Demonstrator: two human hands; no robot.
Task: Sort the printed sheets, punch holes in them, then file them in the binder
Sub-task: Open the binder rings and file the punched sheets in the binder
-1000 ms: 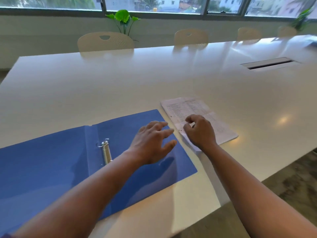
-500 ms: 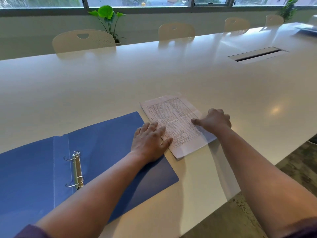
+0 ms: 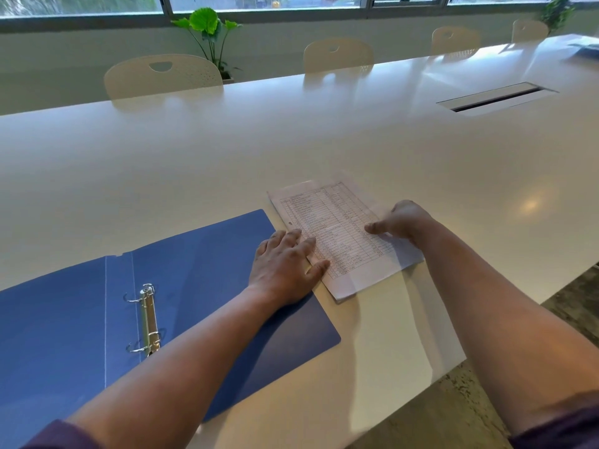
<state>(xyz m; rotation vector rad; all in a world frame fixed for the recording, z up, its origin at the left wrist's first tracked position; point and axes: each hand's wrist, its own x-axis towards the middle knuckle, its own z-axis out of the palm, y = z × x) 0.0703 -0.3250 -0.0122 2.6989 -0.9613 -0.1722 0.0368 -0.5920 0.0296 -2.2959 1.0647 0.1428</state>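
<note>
So the sheets (image 3: pixel 340 234) sit in a small stack flat on the white table (image 3: pixel 227 150), just right of the open blue binder (image 3: pixel 81 322), angled a bit so the long edge runs away from the person toward the upper left. There's a printed table on the top page and a punched hole shows near its left edge, close to the far corner.

The left hand (image 3: pixel 287 267) lies palm down with fingers straight and loosely spread. The heel of it rests on the binder's right cover, and the fingertips (image 3: pixel 311 244) reach over the cover's edge onto the left margin of the sheets, with the thumb touching the stack's near-left edge. Nothing is curled round anything, it's just flat on top.

The right hand (image 3: pixel 405 222) is on the right side of the stack. Its fingers are curled under, with one finger or the thumb poking out to the left and pressing on the top page around mid-sheet. Can't really tell if it's pinching a page edge or just pressing down, the curled fingers hide that part.

The binder's rings (image 3: pixel 147 319) stand well left of both hands, and they look open.

Chairs (image 3: pixel 163 76) line the far side of the table, and a plant (image 3: pixel 207 24) stands by the window.
</note>
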